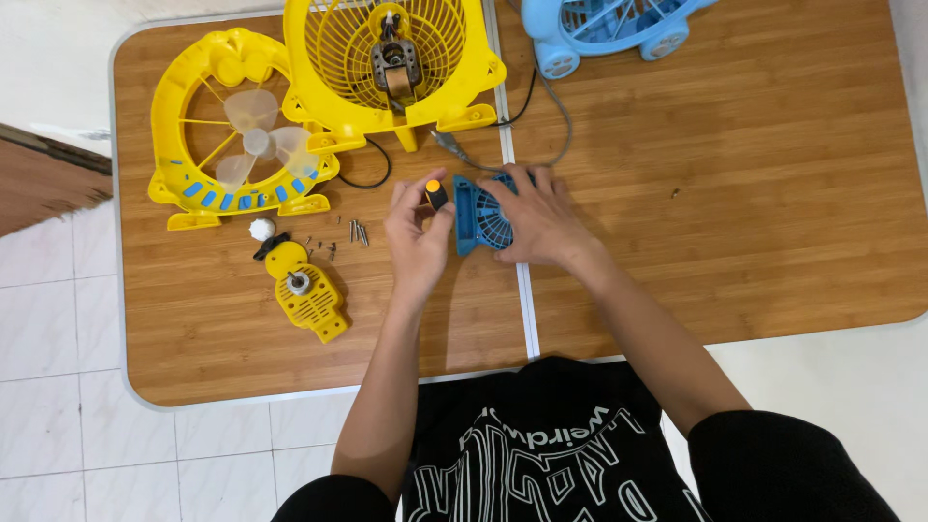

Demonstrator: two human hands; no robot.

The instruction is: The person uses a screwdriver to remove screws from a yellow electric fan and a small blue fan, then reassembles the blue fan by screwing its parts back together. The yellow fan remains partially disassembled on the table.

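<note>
Blue motor cover (480, 218) stands on the wooden table (754, 193), gripped by the right hand (536, 220). Left hand (418, 237) pinches a black-and-orange knob (436, 193) between thumb and fingers beside it.

Wooden folding table (773, 193), white tiled floor (58, 387), even light

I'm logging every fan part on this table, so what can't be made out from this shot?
Head view only:
- Blue vented part: right half hidden under the right hand.
- Light-blue fan: cut off by the top edge.
- Screws: too small to count.
- Black-and-orange piece: partly covered by the left hand.
</note>
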